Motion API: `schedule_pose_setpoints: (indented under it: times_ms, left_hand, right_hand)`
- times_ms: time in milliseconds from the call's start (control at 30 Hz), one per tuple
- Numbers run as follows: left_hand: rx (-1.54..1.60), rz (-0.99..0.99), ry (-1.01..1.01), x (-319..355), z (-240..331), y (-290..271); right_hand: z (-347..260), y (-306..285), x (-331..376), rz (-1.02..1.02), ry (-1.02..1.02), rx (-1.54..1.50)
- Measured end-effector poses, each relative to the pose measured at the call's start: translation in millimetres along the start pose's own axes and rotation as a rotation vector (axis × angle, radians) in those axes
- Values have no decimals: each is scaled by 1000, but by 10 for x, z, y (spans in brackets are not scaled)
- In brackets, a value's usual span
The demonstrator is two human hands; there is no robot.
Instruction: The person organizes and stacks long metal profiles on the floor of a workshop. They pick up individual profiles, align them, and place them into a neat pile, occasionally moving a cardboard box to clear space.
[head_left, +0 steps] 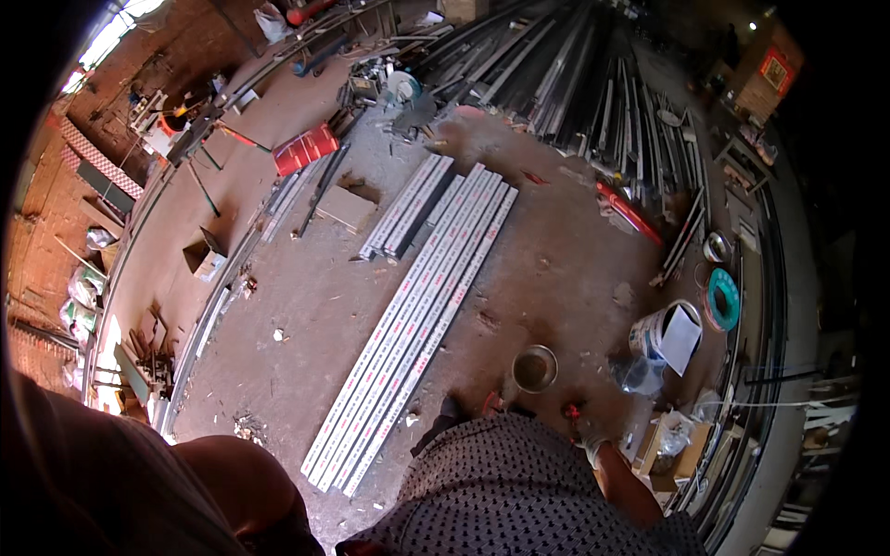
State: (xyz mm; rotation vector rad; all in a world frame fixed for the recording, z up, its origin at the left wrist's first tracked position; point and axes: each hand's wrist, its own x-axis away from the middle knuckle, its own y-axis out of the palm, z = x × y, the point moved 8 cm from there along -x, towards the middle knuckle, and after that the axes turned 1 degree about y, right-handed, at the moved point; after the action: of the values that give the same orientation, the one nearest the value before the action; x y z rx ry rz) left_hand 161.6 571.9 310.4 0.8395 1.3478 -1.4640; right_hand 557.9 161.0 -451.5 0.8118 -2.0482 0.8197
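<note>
My right hand [593, 447] wears a pale glove and hangs low beside the patterned garment [501, 477]. Its fingers look closed around something dark, with a small red object [571, 410] just beyond the fingertips. Whether that object is in the grip is too small to tell for certain. A round metal bowl [535, 369] sits on the floor ahead and to the left of this hand. My left hand does not show; a bare rounded limb [243, 477] fills the lower left. Long white-wrapped metal bars [408, 334] lie side by side on the floor left of the bowl.
Shorter bars [408, 206] lie beyond the long ones, near a cardboard piece [346, 208]. At right stand a white bucket [652, 334], a teal ring-shaped coil [722, 299] and an open carton [688, 461]. Stacked dark metal profiles [565, 74] cover the far floor.
</note>
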Motion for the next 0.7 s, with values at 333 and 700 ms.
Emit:
schedule_pose_setpoints:
  times_ms: [333,700]
  left_hand:
    - [118,-14,3,-196,191,969]
    - [-87,-316,-635,1693,-1171,2316]
  right_hand:
    - [-165,-768,-127,-39,116,-132]
    - [-835,-1024,-84,61,141,-83]
